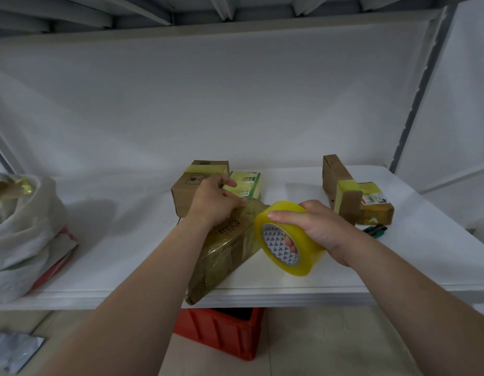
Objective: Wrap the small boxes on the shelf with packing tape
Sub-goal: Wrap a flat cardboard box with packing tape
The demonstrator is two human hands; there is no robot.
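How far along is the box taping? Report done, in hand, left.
Done, seemingly: the upright box and labelled box at right show tape. In hand: the left hand holds the long box, already glossy with tape, while the right hand grips the tape roll. Left: the brown box behind shows one strip only; the green box is unclear.

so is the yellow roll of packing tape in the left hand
No, the right hand grips the yellow roll of packing tape, while the left hand holds the tape-wrapped brown cardboard box.
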